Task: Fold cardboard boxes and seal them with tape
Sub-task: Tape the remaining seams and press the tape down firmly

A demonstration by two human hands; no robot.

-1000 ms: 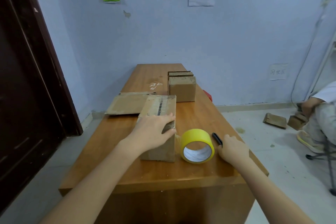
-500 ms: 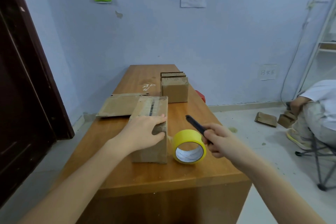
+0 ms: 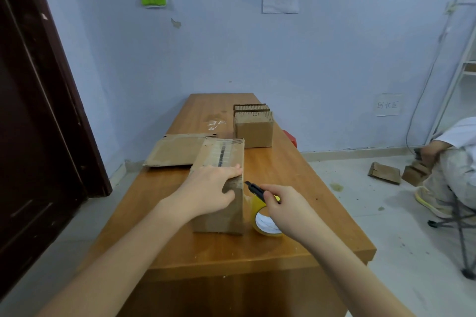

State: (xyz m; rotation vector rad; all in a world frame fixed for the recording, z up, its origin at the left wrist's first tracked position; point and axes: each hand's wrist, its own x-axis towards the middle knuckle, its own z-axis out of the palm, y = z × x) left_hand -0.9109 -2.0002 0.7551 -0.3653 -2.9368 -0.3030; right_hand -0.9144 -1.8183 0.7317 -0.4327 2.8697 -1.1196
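I am in a plain packing or stockroom, judging by the paper notice [image 3: 280, 0] on the bare pale-blue wall [image 3: 257, 54], whose Chinese characters ask to scan the code for outbound goods, and a second label [image 3: 388, 105] low on the wall. My wooden bench [image 3: 283, 170] carries a flattened carton [image 3: 172, 152] and a row of folded boxes [image 3: 253, 123], and more cardboard pieces [image 3: 385, 173] lie on the dusty floor [image 3: 360, 203]. A dark door [image 3: 31, 123] stands at the left, and another person [image 3: 453, 162] sits low at the right beside a white shelf frame [image 3: 461, 64].
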